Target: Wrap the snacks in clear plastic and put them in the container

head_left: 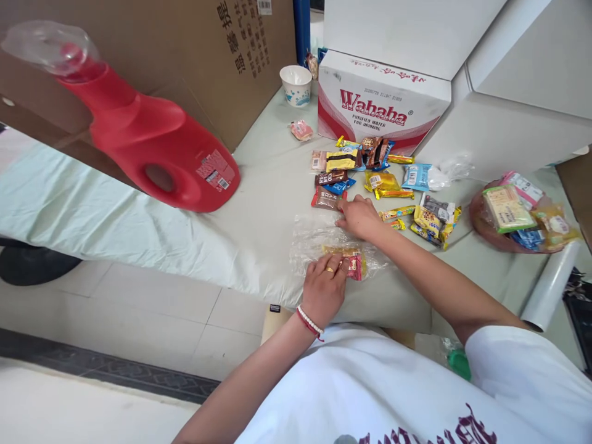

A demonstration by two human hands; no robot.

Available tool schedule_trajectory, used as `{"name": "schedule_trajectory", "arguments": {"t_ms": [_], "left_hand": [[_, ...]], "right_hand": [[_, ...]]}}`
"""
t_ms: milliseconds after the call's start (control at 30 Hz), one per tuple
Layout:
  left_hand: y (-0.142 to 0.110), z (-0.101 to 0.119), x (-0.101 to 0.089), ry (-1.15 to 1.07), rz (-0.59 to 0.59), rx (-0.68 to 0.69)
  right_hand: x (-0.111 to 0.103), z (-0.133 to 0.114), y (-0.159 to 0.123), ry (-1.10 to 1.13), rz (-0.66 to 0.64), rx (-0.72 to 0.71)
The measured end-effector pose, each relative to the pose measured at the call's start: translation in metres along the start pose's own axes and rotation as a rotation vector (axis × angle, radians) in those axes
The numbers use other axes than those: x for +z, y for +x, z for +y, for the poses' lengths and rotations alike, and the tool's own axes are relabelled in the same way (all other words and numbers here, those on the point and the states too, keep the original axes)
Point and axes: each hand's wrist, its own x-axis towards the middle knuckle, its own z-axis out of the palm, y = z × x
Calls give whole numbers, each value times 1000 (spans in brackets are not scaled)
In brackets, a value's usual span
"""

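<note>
On the bench point(263, 185), before the box point(382, 114), the brown packet point(326, 198) is being touched by the right hand point(361, 217). Farther from the box, the red packet point(355, 266) is being partly covered by the left hand point(325, 282) over film point(309, 233). The hands are being held apart; grip cannot be told. Lightness and slippery wrapping are being suggested; crimped ends are being favoured for pinching, crushable middles being spared.

snack packets point(327, 198): brown, yellow, blue, red | bottle point(152, 132): red | tablecloth point(263, 185): pale green | carton point(370, 105): white, red bands
</note>
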Motion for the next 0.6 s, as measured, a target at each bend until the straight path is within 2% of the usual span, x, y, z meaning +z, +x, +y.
{"name": "schedule_trajectory", "arguments": {"t_ms": [133, 300, 433, 500, 600], "left_hand": [[2, 5, -5, 35, -13, -71], [5, 4, -11, -4, -95, -57], [5, 3, -12, 30, -82, -57], [4, 2, -11, 37, -77, -62], [2, -1, -10, -4, -87, -81]], "right_hand": [[-1, 9, -4, 99, -85, -18], [-19, 9, -31, 152, 86, -304], [-30, -2, -71, 40, 159, -345], [-26, -8, -93, 12, 139, -414], [-5, -14, -119, 76, 117, -567]]}}
